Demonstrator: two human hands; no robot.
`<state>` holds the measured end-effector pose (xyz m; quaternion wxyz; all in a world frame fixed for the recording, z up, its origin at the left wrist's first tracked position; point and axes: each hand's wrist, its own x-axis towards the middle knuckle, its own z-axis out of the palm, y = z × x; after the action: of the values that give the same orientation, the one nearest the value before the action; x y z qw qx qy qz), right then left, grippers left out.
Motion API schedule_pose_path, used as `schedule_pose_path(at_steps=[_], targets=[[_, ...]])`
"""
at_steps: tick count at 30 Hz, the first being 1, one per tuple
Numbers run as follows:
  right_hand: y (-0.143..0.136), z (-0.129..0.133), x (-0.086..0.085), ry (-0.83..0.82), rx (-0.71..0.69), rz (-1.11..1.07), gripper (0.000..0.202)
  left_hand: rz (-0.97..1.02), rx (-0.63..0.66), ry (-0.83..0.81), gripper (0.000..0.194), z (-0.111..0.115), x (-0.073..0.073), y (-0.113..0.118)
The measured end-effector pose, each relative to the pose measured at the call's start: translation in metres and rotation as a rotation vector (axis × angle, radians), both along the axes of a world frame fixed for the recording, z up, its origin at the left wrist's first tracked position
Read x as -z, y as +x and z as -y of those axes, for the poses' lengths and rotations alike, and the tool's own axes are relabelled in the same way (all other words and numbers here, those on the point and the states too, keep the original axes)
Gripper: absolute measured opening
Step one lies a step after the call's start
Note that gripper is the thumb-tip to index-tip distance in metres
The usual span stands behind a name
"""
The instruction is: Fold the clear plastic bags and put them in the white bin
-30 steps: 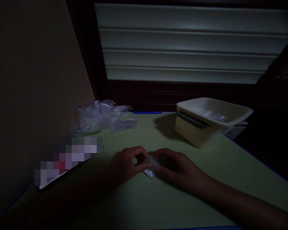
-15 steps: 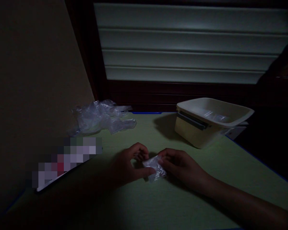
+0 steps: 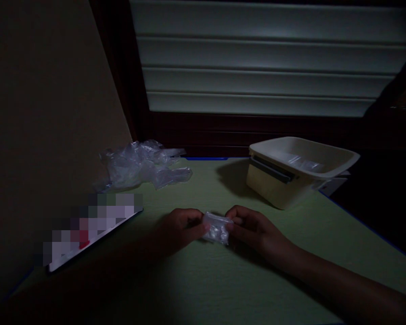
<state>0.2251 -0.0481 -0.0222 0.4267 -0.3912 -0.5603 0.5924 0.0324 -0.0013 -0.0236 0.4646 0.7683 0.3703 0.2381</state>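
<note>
A small, folded clear plastic bag [image 3: 218,229] is held between the two hands over the middle of the near part of the table [image 3: 223,284]. It is roughly rectangular, wrinkled and shiny, its broad face turned up toward the head camera; whether its lower edge touches the table is too dark to tell. The left hand [image 3: 181,230] pinches the bag's left edge, thumb on top and the fingers curled behind. The right hand [image 3: 259,232] grips the opposite edge in the same way, its thumb on the face and its fingers bent behind

Beyond the hands, toward the back left, a loose heap of crumpled clear plastic bags [image 3: 135,167] lies near the wall [image 3: 47,90]. At the back right stands a cream plastic bin [image 3: 270,192] with a dark grey handle [image 3: 270,169] folded against its side and some clear plastic [image 3: 304,163] inside. To the left of the hands lies a long, pale-edged object [image 3: 101,225], set at a slant and mostly masked by pixelation, with a red patch [image 3: 84,241] showing. Behind the table is a pale slatted panel [image 3: 257,76] in a dark frame [image 3: 203,131]
</note>
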Motion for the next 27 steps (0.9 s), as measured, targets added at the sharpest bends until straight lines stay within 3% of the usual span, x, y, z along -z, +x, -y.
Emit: schedule_pose_path(at_steps=[7,11,16,20,27], targets=[[-0.0015,-0.0001,0.0022,0.079,0.018,-0.024,0.03,-0.026,-0.017,0.065,0.02,0.0007,0.0007,0.002],[-0.0015,0.0001,0.003,0.139,-0.002,0.072,0.03,-0.061,-0.006,0.117,0.014,0.0051,-0.0021,0.0015],[-0.0018,-0.0017,0.0036,0.111,-0.043,0.222,0.027,-0.062,0.046,0.089,0.014,0.0053,-0.0029,0.0001],[-0.0026,-0.0016,0.0016,0.107,-0.071,0.22,0.022,-0.035,0.075,0.069,0.016,0.0029,-0.0029,-0.0003],[-0.0044,0.0011,0.0001,0.085,-0.04,0.199,0.033,0.015,0.099,0.02,0.02,0.0056,-0.0078,0.0004]])
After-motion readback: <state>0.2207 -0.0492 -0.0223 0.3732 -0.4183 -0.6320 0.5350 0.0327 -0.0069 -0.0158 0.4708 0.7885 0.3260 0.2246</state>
